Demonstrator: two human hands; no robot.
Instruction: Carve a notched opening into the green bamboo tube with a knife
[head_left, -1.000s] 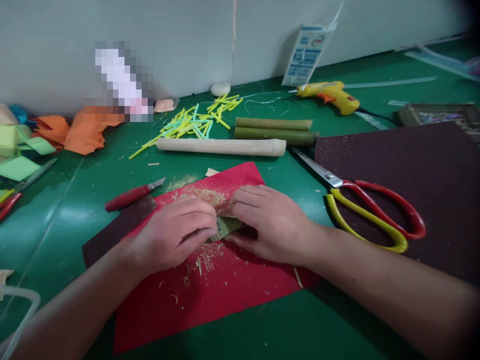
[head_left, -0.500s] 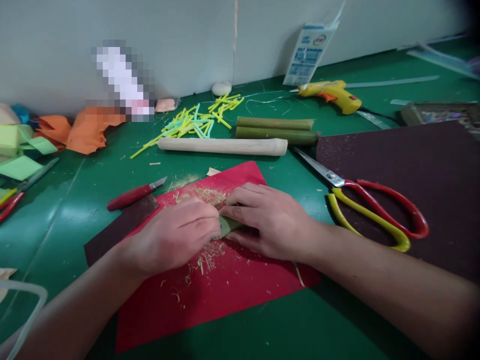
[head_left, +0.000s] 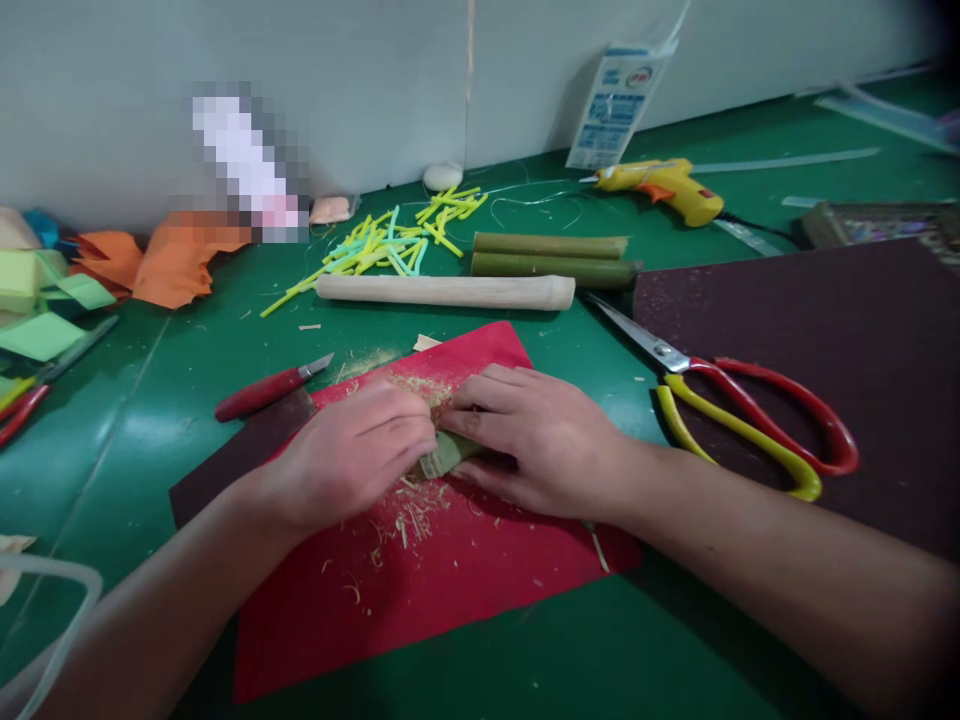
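Observation:
Both hands meet over a red sheet point(head_left: 450, 590) strewn with pale shavings point(head_left: 405, 520). My right hand point(head_left: 536, 440) lies over a short green bamboo piece point(head_left: 448, 455) and grips it, fingers wrapped round it. My left hand point(head_left: 352, 455) is closed at the piece's left end, fingertips pinched together; what they hold is hidden. Only the cut end of the piece shows between the hands.
A red-handled knife point(head_left: 262, 390) lies left of the sheet, red-and-yellow scissors point(head_left: 750, 420) on a dark sheet point(head_left: 847, 330) to the right. Behind are a pale wooden stick point(head_left: 446, 291), two green bamboo lengths point(head_left: 551, 257), coloured strips point(head_left: 390, 240), a yellow glue gun point(head_left: 664, 187) and paper scraps point(head_left: 165, 260).
My left hand has shifted slightly up and back along the end of the bamboo piece, and a bit more of the cut end shows. My right hand stays in place.

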